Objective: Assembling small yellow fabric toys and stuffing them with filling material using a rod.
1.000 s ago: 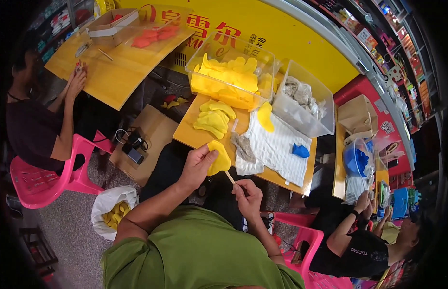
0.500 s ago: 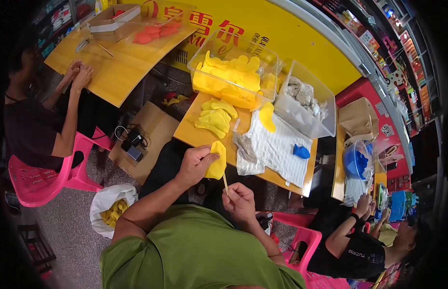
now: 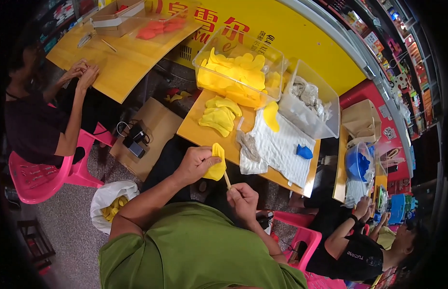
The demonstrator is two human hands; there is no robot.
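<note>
My left hand pinches a flat yellow cloth-like piece with a rounded top, thumb across its face. In my closed right hand is a thin wooden stick, slanting up to the lower end of that piece. Whether its tip is inside the yellow piece cannot be made out. Just beyond my hands, a small pile of yellow curved pieces lies on the wooden table. A single yellow crescent rests on a white cloth, with a small blue piece near its right side.
A clear bin of yellow pieces and another with greyish stuffing line the table's far side. On the floor at left stands a white sack of yellow pieces. Co-workers sit at left and right on pink chairs.
The yellow piece has turned and looks narrower now. My right hand has shifted slightly right with the stick, whose tip meets the piece's lower right. The whole view has moved a little.
</note>
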